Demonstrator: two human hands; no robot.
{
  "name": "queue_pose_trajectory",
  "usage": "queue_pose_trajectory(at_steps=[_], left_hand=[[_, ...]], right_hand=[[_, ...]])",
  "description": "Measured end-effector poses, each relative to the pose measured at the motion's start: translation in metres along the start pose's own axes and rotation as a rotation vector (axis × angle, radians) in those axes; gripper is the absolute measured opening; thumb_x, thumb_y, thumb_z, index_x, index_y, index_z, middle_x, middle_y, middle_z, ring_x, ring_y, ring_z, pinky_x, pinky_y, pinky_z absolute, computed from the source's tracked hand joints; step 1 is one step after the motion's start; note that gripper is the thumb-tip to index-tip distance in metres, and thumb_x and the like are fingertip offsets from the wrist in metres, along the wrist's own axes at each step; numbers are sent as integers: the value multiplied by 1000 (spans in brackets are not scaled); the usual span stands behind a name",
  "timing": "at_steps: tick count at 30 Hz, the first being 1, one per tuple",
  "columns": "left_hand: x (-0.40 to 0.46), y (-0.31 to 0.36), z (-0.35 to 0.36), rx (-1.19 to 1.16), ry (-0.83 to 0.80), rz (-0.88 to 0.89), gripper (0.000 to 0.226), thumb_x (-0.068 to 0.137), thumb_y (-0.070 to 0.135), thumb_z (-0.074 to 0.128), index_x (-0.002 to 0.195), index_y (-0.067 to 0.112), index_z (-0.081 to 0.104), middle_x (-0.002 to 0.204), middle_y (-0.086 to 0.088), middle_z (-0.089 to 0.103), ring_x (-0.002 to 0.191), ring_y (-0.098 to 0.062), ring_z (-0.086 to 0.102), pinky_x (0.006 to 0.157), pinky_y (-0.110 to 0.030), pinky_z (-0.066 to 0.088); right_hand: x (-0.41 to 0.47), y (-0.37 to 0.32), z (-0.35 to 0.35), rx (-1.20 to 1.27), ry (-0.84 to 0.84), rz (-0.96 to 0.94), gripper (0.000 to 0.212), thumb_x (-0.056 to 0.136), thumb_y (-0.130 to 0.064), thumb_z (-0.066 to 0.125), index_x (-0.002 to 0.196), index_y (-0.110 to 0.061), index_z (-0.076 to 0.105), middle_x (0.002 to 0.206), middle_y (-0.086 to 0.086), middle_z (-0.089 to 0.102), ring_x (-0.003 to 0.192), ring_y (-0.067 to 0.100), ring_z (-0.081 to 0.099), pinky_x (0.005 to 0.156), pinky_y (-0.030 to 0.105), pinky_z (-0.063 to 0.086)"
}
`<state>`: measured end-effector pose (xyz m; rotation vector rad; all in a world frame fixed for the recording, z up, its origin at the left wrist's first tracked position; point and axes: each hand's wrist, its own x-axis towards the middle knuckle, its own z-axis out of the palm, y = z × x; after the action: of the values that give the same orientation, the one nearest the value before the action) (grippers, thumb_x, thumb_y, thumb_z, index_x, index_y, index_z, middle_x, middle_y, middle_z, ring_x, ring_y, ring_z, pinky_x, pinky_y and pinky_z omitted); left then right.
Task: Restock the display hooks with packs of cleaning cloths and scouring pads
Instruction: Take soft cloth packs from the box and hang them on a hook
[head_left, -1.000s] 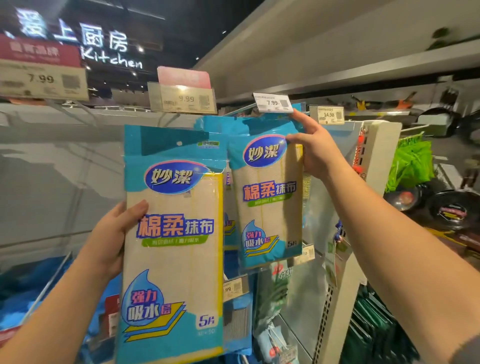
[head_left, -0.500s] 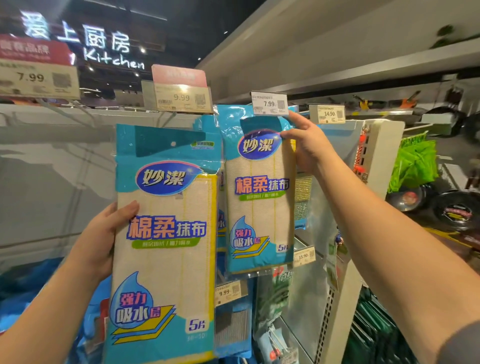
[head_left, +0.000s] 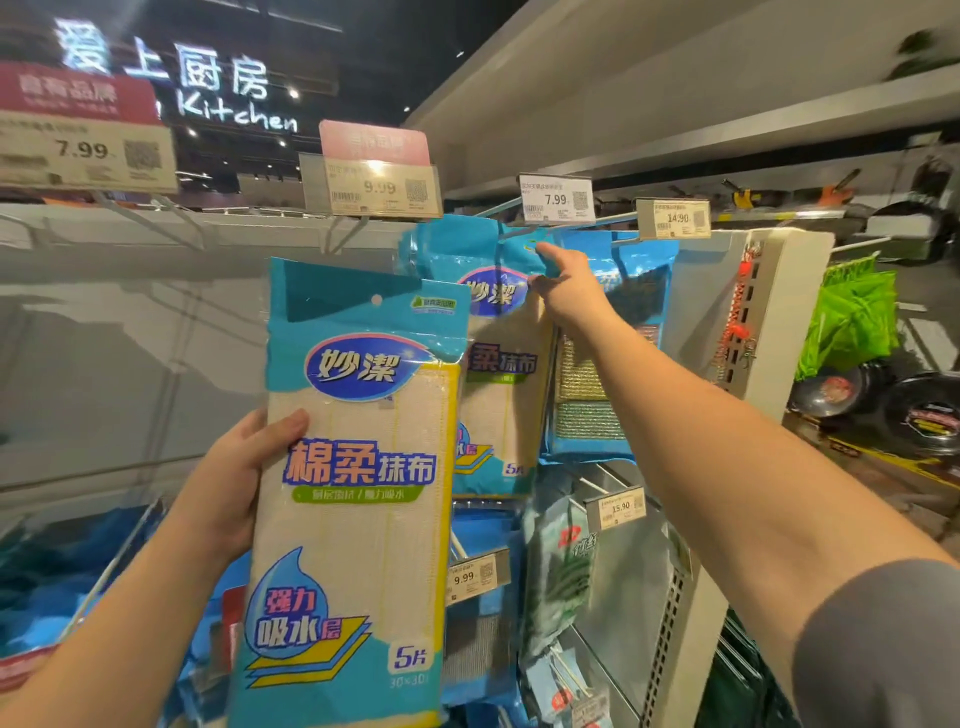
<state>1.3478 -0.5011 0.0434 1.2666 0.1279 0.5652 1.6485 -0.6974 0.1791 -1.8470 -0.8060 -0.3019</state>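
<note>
In the foreground my left hand (head_left: 228, 478) grips the left edge of a blue and cream pack of cleaning cloths (head_left: 358, 493), held upright. Behind it a second, identical cloth pack (head_left: 498, 395) hangs at the wire hook under the 7.99 price tag (head_left: 557, 199). My right hand (head_left: 571, 301) reaches up to it and pinches its blue header between thumb and forefinger. The near pack hides the second pack's left part. A pack of scouring pads (head_left: 587, 395) hangs just right of it, under the 14.90 tag (head_left: 674, 218).
Bare hooks stick out at the upper left under a 9.99 tag (head_left: 374, 189) and another 7.99 tag (head_left: 83, 156). Lower hooks carry a green-printed pack (head_left: 561, 566) and tags 9.99 (head_left: 475, 574) and 15.90 (head_left: 618, 506). A white end panel (head_left: 753, 312) bounds the shelf; pans (head_left: 924, 415) lie beyond.
My right hand has pushed the second pack back along the hook, away from me, its fingers now at the header. The pack in my left hand has shifted right and overlaps it.
</note>
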Motion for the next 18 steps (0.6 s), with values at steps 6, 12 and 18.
queue_pose_trajectory(at_steps=[6,12,18], left_hand=[[0,-2,12,-12,-24,-23,109,28,46,102,124,14,61,112,-19,74,84,-34,75,68,-50,64],[1,-8,20,-14,-32,-29,96,48,39,97,130,10,57,117,-22,72,89,-36,75,75,-52,63],[3,-16,39,4,-48,-28,104,30,45,101,120,12,61,108,-19,75,83,-32,76,66,-43,64]], right_hand=[[5,-1,11,-50,-35,46,52,102,-21,54,151,-18,38,149,12,28,131,29,42,112,40,37],[-45,-13,0,37,145,-1,49,100,-26,55,147,-21,42,154,4,29,135,18,40,113,36,37],[-131,-23,7,271,99,-76,26,95,-41,62,113,-25,52,104,0,62,94,11,60,81,29,51]])
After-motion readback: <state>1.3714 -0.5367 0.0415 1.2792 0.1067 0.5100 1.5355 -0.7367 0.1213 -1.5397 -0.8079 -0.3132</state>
